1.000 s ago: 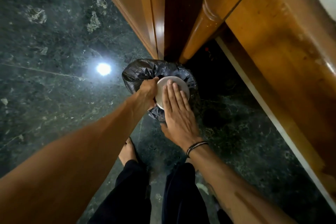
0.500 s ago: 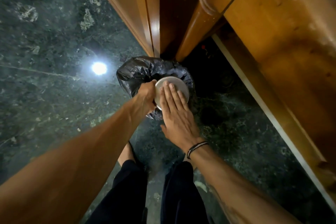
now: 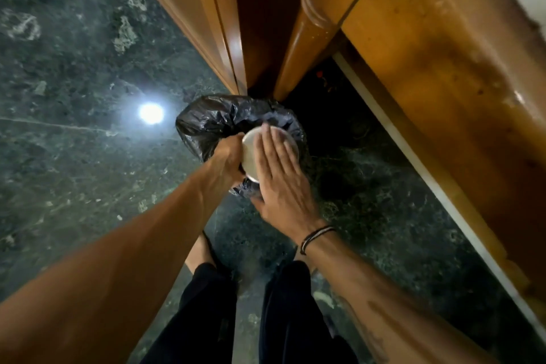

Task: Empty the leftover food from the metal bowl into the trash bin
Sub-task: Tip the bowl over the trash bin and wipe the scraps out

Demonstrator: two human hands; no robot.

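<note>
The metal bowl [image 3: 251,154] is being held upturned, its base facing the camera, directly over the trash bin [image 3: 212,121] lined with a black bag — the left hand [image 3: 226,158] is gripping the bowl's left rim with curled fingers, while the right hand [image 3: 277,177] is lying flat and outstretched against the bowl's underside, grasping nothing. Beyond the hands, wooden furniture [image 3: 413,53] is rising just past the bin; below the wrists, the person's dark trousers [image 3: 292,313] and a bare foot [image 3: 199,254] are showing on the green marble floor [image 3: 74,156] — a lamp's glare is lying left of the left hand.
</note>
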